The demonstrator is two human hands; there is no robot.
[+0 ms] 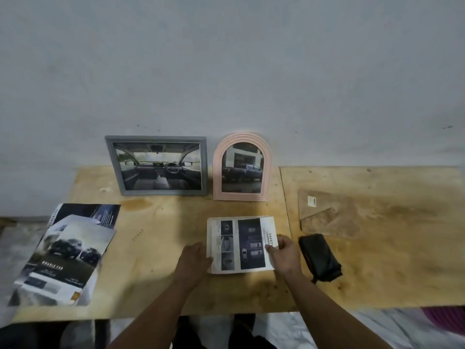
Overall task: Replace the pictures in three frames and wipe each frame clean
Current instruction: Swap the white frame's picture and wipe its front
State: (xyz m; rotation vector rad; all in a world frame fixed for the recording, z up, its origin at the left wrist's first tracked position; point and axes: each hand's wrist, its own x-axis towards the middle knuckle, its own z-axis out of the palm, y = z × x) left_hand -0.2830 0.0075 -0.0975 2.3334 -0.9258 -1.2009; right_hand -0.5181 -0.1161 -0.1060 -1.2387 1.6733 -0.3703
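Observation:
A printed sheet [239,244] with car pictures and the word SAFETY lies flat on the plywood table [163,248], over something white whose edges show. My left hand [195,260] touches its left edge. My right hand [284,253] pinches its right edge with thumb on top. At the back, leaning on the wall, stand a grey rectangular frame [157,166] with a car-interior picture and a pink arched frame [242,167] with a dark pickup picture.
A pile of car brochures [68,253] lies at the table's left front, overhanging the edge. A folded black cloth [319,258] lies right of the sheet. A brown backing board [327,212] with a white tag rests on the right panel.

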